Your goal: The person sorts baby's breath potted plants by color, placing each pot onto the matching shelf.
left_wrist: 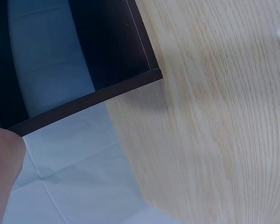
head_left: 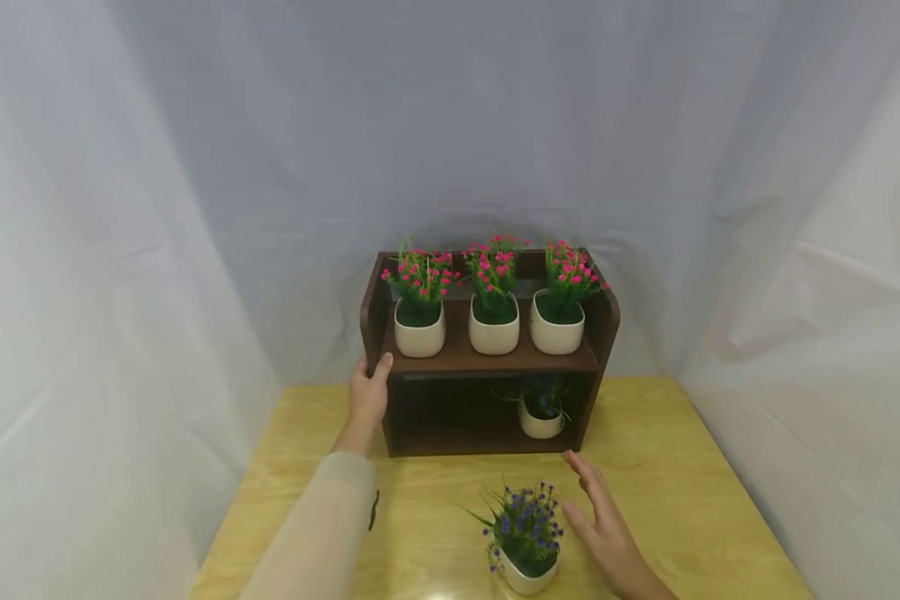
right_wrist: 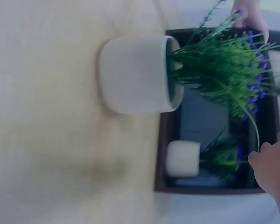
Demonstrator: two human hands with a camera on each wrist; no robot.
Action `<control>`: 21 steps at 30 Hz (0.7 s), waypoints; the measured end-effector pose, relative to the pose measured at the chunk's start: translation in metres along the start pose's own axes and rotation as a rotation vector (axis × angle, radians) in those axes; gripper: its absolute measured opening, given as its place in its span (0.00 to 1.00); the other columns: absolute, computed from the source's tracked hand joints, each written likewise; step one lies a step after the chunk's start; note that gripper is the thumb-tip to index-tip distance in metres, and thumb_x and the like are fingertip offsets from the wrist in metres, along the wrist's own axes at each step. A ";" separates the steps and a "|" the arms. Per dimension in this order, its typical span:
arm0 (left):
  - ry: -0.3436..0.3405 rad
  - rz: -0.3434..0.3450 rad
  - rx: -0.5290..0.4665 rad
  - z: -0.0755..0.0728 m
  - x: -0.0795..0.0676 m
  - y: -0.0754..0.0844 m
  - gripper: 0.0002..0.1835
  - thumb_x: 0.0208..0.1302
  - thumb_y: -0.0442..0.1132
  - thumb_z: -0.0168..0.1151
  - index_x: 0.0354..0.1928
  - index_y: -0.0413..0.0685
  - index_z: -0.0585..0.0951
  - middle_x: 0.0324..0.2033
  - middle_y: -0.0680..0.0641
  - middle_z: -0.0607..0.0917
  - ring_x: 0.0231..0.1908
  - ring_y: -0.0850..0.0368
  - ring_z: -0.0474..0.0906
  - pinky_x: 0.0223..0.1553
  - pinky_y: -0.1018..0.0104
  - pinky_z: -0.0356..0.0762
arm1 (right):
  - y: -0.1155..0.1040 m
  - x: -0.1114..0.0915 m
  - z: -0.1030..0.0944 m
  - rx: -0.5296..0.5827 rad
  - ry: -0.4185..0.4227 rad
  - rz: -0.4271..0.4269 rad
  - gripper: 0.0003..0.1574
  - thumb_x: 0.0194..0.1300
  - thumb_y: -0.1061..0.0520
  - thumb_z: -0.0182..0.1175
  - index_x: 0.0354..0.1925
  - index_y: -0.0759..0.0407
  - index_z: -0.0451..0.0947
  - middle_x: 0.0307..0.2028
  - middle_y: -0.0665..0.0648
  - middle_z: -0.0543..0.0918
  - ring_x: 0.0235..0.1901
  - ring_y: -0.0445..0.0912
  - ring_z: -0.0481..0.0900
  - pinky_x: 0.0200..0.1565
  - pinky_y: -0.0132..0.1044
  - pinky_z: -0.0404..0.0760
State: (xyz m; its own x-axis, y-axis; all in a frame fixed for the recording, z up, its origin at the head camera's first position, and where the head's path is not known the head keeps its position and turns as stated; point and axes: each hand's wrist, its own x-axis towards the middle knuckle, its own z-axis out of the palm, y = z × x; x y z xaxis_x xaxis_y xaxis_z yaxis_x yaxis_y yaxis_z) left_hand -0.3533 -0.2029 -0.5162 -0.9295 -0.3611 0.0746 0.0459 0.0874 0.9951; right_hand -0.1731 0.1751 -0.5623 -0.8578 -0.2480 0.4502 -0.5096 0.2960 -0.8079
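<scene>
My left hand grips the left side of a dark brown two-level shelf, its thumb over the front edge. A white pot with purple flowers stands on the table in front of the shelf. My right hand is just right of that plant, fingers extended and holding nothing. In the right wrist view, the nearer purple-flowered pot is upright on the tabletop. Another purple-flowered pot sits at the right end of the lower level.
On the upper level are three white pots with pink flowers: a left one, a middle one and a right one. The light wooden table carries everything. White cloth hangs behind and at both sides.
</scene>
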 end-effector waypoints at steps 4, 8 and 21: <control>-0.004 0.000 -0.005 0.003 -0.001 0.001 0.31 0.72 0.58 0.57 0.68 0.48 0.69 0.66 0.39 0.74 0.69 0.43 0.67 0.75 0.48 0.59 | 0.015 -0.017 -0.002 0.008 0.060 0.001 0.42 0.73 0.68 0.53 0.78 0.58 0.49 0.75 0.49 0.59 0.73 0.27 0.54 0.67 0.12 0.52; 0.002 0.001 -0.006 0.004 -0.003 0.003 0.30 0.72 0.57 0.57 0.68 0.48 0.70 0.66 0.39 0.74 0.69 0.42 0.67 0.75 0.48 0.59 | 0.025 -0.032 -0.004 -0.003 0.112 0.066 0.43 0.72 0.69 0.54 0.78 0.62 0.48 0.73 0.42 0.59 0.71 0.23 0.55 0.65 0.10 0.53; -0.014 -0.006 0.005 0.000 -0.004 0.003 0.31 0.73 0.57 0.55 0.71 0.49 0.68 0.69 0.39 0.72 0.72 0.42 0.64 0.76 0.47 0.58 | 0.047 -0.063 0.005 0.043 0.009 0.140 0.63 0.58 0.70 0.68 0.80 0.59 0.41 0.75 0.64 0.59 0.68 0.22 0.58 0.64 0.17 0.62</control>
State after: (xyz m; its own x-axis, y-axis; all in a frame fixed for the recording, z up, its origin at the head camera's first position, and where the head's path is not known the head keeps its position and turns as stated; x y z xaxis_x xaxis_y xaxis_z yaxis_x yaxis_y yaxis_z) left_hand -0.3495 -0.2008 -0.5136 -0.9347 -0.3490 0.0679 0.0387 0.0902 0.9952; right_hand -0.1424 0.2000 -0.6308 -0.9210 -0.1984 0.3352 -0.3817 0.2874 -0.8785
